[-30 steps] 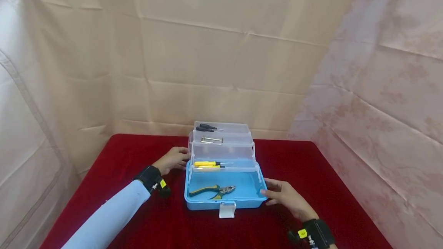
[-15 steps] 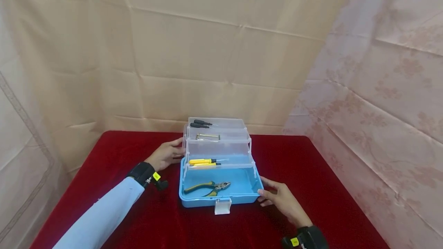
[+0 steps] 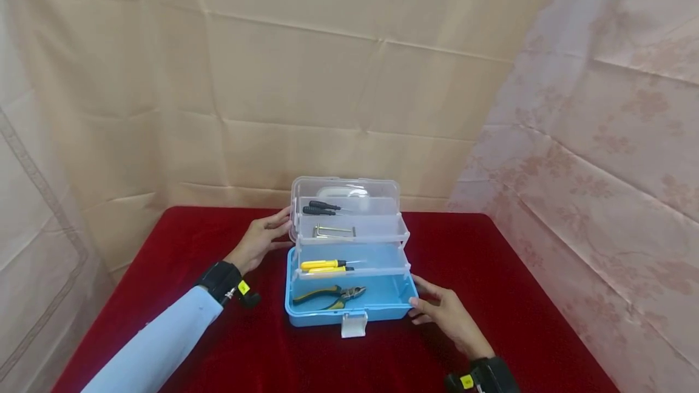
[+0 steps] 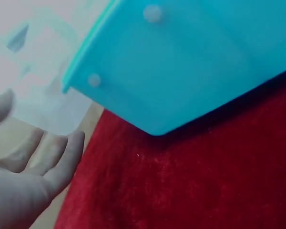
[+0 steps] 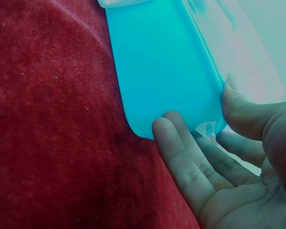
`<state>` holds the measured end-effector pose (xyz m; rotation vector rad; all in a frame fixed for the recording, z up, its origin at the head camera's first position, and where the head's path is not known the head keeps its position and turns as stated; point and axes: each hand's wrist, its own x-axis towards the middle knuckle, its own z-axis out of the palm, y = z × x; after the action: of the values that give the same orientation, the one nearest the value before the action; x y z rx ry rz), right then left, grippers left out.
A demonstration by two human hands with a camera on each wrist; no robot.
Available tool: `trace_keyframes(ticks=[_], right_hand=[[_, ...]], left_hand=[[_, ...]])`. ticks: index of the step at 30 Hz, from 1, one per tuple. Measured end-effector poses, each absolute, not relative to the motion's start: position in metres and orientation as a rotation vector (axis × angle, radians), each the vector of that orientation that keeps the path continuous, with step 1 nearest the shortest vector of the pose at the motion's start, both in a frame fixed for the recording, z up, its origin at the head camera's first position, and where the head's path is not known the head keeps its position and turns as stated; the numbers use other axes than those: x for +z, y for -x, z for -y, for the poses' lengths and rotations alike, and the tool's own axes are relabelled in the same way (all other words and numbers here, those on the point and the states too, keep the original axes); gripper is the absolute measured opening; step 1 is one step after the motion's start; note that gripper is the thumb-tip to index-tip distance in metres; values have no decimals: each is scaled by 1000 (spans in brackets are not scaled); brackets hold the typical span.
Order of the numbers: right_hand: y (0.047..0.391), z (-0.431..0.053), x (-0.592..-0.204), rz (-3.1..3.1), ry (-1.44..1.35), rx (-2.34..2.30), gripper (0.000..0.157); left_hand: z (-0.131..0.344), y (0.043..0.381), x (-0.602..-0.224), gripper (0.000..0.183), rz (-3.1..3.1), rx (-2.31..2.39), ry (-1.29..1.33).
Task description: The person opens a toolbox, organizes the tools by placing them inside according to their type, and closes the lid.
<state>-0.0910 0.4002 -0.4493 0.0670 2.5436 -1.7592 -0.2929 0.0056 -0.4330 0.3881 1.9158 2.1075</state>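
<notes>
A light blue toolbox (image 3: 382, 313) stands unfolded on the table, its clear lid (image 3: 384, 188) raised behind the trays. The left hand (image 3: 256, 244) holds the lid's left edge; in the left wrist view its thumb and fingertips lie at the clear plastic. The right hand (image 3: 449, 317) grips the box's front right corner, thumb on the rim and fingers against the outer wall. Pliers (image 3: 333, 297) with green and yellow handles lie in the base. Yellow-handled screwdrivers (image 3: 324, 265) occupy the lower clear tray, with gold-coloured L-shaped pieces (image 3: 334, 231) and black-handled screwdrivers (image 3: 322, 206) above.
Red cloth (image 3: 218, 344) covers the table. A white latch (image 3: 354, 325) hangs off the front of the box. Beige fabric (image 3: 262, 77) hangs close behind the table, with patterned fabric (image 3: 601, 156) on the right.
The clear lid has swung up into view behind the trays, and the tray stack has shifted forward and down. The left hand has risen with the lid; the right hand keeps its place.
</notes>
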Motion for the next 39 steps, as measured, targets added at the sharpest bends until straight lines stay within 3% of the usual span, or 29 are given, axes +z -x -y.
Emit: trace_keyframes(ticks=[9,26,39], right_hand=[[90,-400,-450,-2560,-148,-1797,65],[91,-400,-458,-2590,-248,-1828,65],[98,-395,-463,-2533,-225,-1868,65]], left_hand=[[-10,288,-420,62,-2117,2101,-364],[-3,267,-405,42,-2326,2028,-429],[12,264,-424,32,-2391,1902,-552]])
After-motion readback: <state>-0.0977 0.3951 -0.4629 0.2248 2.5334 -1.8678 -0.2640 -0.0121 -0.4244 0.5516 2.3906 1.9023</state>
